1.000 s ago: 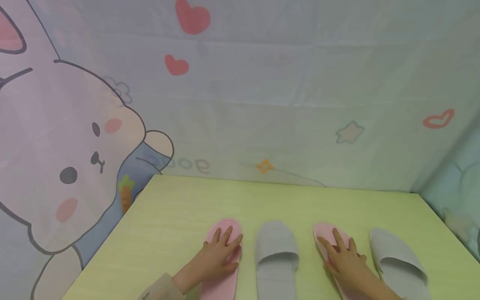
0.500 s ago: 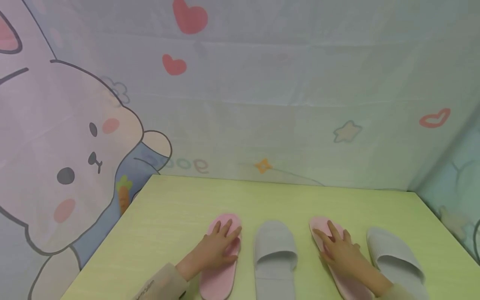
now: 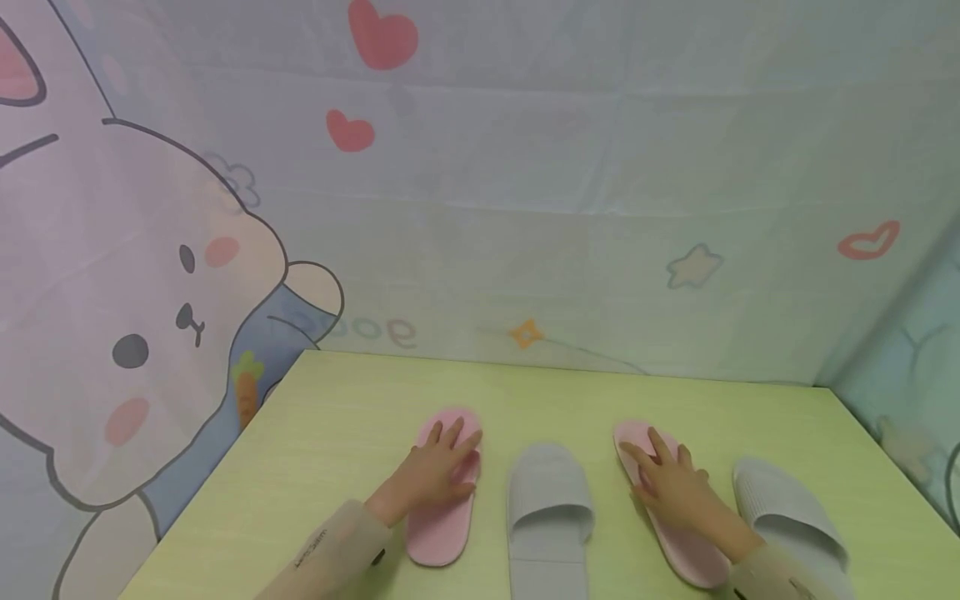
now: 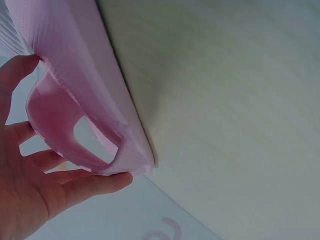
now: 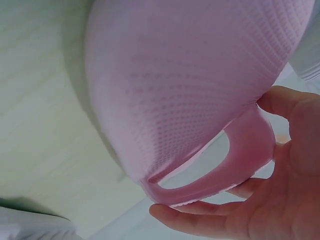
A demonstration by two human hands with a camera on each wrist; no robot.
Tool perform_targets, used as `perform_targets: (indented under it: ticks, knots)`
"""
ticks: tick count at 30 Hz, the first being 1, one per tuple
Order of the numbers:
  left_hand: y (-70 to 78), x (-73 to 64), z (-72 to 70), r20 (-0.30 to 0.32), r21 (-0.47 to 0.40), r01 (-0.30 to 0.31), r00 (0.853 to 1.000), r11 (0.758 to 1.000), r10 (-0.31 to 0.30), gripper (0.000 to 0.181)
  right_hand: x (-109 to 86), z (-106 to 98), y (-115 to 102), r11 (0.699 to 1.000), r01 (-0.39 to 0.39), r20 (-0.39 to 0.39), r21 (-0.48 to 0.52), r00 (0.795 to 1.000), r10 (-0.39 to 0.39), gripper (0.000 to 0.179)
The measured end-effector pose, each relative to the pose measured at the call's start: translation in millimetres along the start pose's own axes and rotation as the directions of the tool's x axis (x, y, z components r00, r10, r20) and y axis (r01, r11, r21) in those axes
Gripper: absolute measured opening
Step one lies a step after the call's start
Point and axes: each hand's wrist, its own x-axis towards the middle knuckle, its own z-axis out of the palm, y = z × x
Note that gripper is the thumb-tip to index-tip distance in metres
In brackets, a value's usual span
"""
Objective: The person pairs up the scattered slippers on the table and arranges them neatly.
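In the head view my left hand [image 3: 429, 475] holds the left pink slipper [image 3: 441, 535] across its strap. The left wrist view has the thumb at one side of the slipper [image 4: 70, 37] and the fingers spread over the strap's outside. My right hand [image 3: 671, 487] grips the other pink slipper [image 3: 693, 557] in like manner, toe tilted to the left. Its thumb and fingers span the strap [image 5: 250, 145] in the right wrist view. A grey slipper [image 3: 551, 475] lies between the hands. Right of my right hand lies a second grey slipper [image 3: 783, 492].
All the slippers are on a yellow-green tabletop [image 3: 360, 400]. Behind it hangs a pale cloth backdrop [image 3: 487, 208] with a rabbit, hearts and stars. A side cloth [image 3: 926, 392] borders the table on the right.
Both pink slippers have slid forward, away from me, with my hands on them. Their heel ends now show in the head view. The grey slippers stay where they were.
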Motion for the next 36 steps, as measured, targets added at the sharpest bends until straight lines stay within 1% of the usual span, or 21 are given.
perform_targets:
  ticks: [8, 12, 17, 23, 30, 36]
  knots:
    - [-9.4, 17.1, -0.9, -0.017, 0.021, -0.008, 1.0, 1.0, 0.008, 0.07, 15.3, 0.4, 3.0, 1.0, -0.004, 0.014, 0.005, 1.0, 0.004, 0.052]
    - [-10.1, 25.3, -2.6, -0.01, 0.002, 0.01, 1.0, 1.0, -0.01, 0.07, 24.3, 1.3, 4.4, 0.999, -0.019, 0.04, 0.028, 0.999, 0.018, 0.053]
    - [-10.5, 36.5, -1.7, 0.0, -0.004, 0.028, 1.0, 1.0, -0.028, 0.07, 33.9, 5.0, 5.7, 1.0, -0.013, 0.032, 0.026, 0.999, 0.012, 0.051]
    - [-9.1, 48.8, -0.7, 0.001, -0.006, 0.027, 1.0, 1.0, -0.027, 0.069, 45.9, 9.6, 6.5, 1.0, -0.014, 0.03, 0.004, 0.999, 0.013, 0.051]
    - [-10.6, 62.8, 4.2, 0.007, -0.01, 0.031, 1.0, 0.999, -0.03, 0.07, 58.1, 14.2, 5.6, 0.999, -0.027, 0.056, 0.031, 0.998, 0.026, 0.051]
    - [-10.0, 71.9, 4.3, 0.015, 0.003, 0.028, 0.999, 1.0, -0.028, 0.071, 66.2, 16.4, 1.6, 0.999, -0.029, 0.065, 0.032, 0.998, 0.027, 0.052]
